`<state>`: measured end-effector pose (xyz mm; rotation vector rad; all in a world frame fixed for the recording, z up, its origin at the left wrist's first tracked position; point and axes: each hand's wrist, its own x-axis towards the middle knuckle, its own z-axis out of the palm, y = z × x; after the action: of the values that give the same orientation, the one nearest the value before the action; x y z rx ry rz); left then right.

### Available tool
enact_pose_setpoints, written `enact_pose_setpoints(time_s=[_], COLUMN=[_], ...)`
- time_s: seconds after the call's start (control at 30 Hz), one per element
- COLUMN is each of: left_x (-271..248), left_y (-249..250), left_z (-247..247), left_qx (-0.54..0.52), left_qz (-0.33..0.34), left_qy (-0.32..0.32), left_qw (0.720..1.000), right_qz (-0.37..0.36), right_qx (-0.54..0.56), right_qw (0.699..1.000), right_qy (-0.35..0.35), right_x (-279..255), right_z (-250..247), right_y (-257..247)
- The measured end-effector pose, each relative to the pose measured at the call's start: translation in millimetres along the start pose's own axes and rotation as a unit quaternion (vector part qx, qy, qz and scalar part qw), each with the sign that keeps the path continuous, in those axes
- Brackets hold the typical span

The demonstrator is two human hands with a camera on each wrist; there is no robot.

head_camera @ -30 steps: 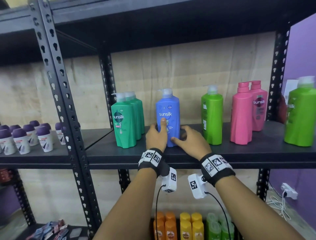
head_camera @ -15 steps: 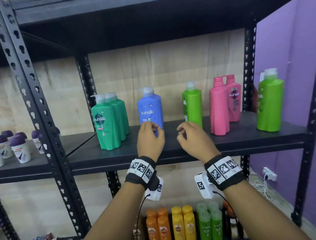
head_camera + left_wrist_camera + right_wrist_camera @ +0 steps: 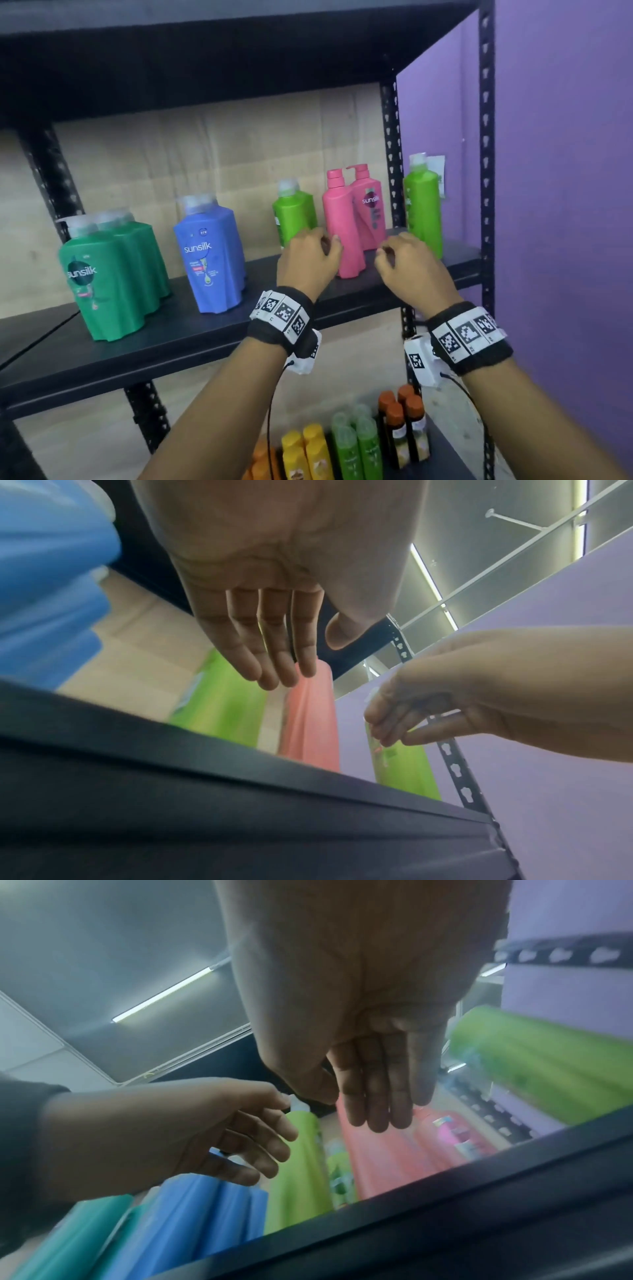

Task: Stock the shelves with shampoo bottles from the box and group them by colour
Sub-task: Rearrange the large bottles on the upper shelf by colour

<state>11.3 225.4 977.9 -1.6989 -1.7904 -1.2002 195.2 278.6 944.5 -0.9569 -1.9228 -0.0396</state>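
A black metal shelf (image 3: 191,346) with perforated uprights is standing against a pale board backing, with a purple wall (image 3: 561,171) running along its right side. Along this shelf, from left to right, are sitting a cluster of dark green shampoo bottles (image 3: 113,277), a blue shampoo bottle (image 3: 209,257), a lime green bottle (image 3: 294,212), two pink pump bottles (image 3: 352,219) and a second lime green bottle (image 3: 423,202) beside the right upright. The left hand (image 3: 308,260) is hovering in front of the first lime green bottle and the nearer pink one, fingers loosely extended and holding nothing. The right hand (image 3: 411,263) is hanging just right of the pink bottles, its fingers relaxed and empty too. On the lower shelf, small orange, yellow, green and dark orange-capped bottles (image 3: 346,445) are standing in rows, their bases cut off by the frame edge. Motion blur is smearing the labels, and both wrist views are showing the bottles only as soft streaks of colour behind the palms; whether the left fingertips are touching a bottle cannot be told.
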Motion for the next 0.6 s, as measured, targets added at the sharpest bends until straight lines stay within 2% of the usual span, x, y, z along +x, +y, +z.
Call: enact_pose_setpoints(time_s=[0.17, 0.27, 0.33, 0.47, 0.6], left_x=[30.9, 47.1, 57.6, 78.5, 92.0], left_y=[17.7, 23.3, 25.2, 24.0, 17.9], left_z=[18.5, 28.0, 36.0, 50.2, 63.3], left_qx=[-0.026, -0.052, -0.071, -0.133, -0.19], left_qz=[0.002, -0.043, -0.084, -0.178, -0.224], left_qy=[0.014, -0.002, -0.022, -0.058, -0.035], left_qw=[1.0, 0.998, 0.994, 0.973, 0.955], right_qz=[0.044, 0.059, 0.068, 0.098, 0.117], right_qx=[-0.02, 0.013, 0.049, 0.088, 0.177], right_qw=[0.997, 0.996, 0.995, 0.99, 0.974], right_qy=[0.052, 0.065, 0.05, -0.041, -0.078], right_x=[18.6, 38.2, 53.3, 85.5, 106.9], right_z=[-33.0, -41.7, -42.2, -32.0, -15.0], right_y=[40.3, 60.2, 73.7, 104.1, 124.6])
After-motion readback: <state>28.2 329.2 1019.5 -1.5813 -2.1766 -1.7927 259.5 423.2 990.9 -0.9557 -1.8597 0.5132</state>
